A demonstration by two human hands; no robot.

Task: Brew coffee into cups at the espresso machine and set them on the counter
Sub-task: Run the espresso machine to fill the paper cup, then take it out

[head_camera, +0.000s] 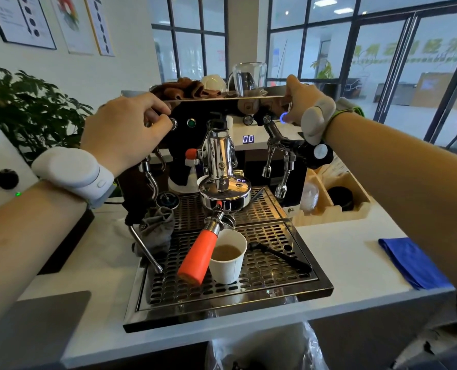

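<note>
Reaching at the espresso machine [222, 145] with both hands: our left hand [123, 134] pinches a small knob on the left of its front panel, our right hand [299, 102] rests relaxed on the top edge, thumb at the blue-lit button [283, 118], gripping nothing. The paper cup [228, 259] sits on the drip tray [296, 265], partly filled, touching the orange portafilter handle [199, 259]. Risks: lifting it could clip the handle and slop coffee; another shot could overfill it.
</note>
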